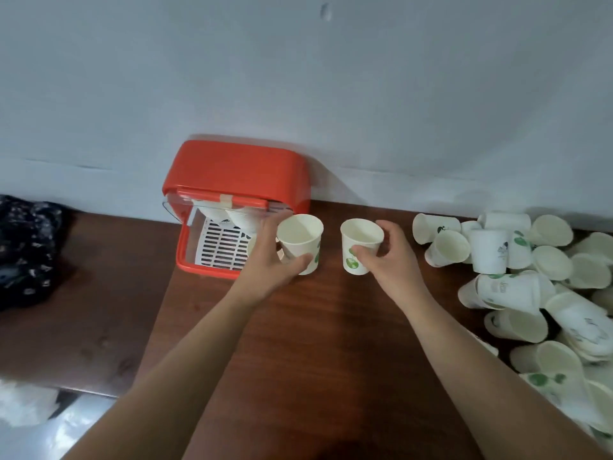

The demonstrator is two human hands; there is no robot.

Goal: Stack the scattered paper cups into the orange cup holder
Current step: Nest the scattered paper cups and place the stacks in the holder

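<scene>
At mid-frame the left hand (270,260) curls round the first cup (300,239) beside the orange cup holder (232,175), the right hand (389,258) grips the second cup (360,242) nearby, and nesting them squarely, rims level, should avoid crushing, with loose cups (530,277) heaped at right.

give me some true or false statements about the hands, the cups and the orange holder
1. The left hand grips the left cup and the right hand grips the right cup, both mouth up. True.
2. The orange cup holder stands against the wall. True.
3. The orange cup holder is empty. False: white cups show inside it.
4. Loose cups are piled left of the holder. False: the pile of loose cups lies to its right.
5. The two held cups are apart, not nested. True.
</scene>
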